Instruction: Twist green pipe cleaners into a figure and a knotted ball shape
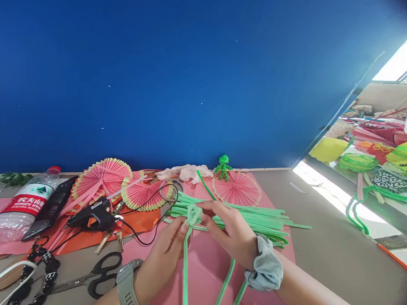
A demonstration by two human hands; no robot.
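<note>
Light green pipe cleaners (194, 213), coiled into a small loop, are pinched between my two hands. My left hand (172, 239), with a grey watch at the wrist, grips the loop from the left by thumb and finger. From the right, my right hand (228, 228) presses its fingertips on the same loop; a pale blue scrunchie circles that wrist. Long tails of the pipe cleaners hang toward me. Behind my right hand lies a pile of green pipe cleaners (261, 217) on pink paper (209, 254). A small green figure (223, 168) of twisted pipe cleaner stands at the back.
At left are black scissors (101, 276), a beaded bracelet (48, 281), a glue gun (92, 215), keys (120, 239), a plastic bottle (28, 202) and a dark phone-like slab (52, 208). Pink folded paper fans (102, 180) lean near the blue wall (172, 81). Craft items crowd the right.
</note>
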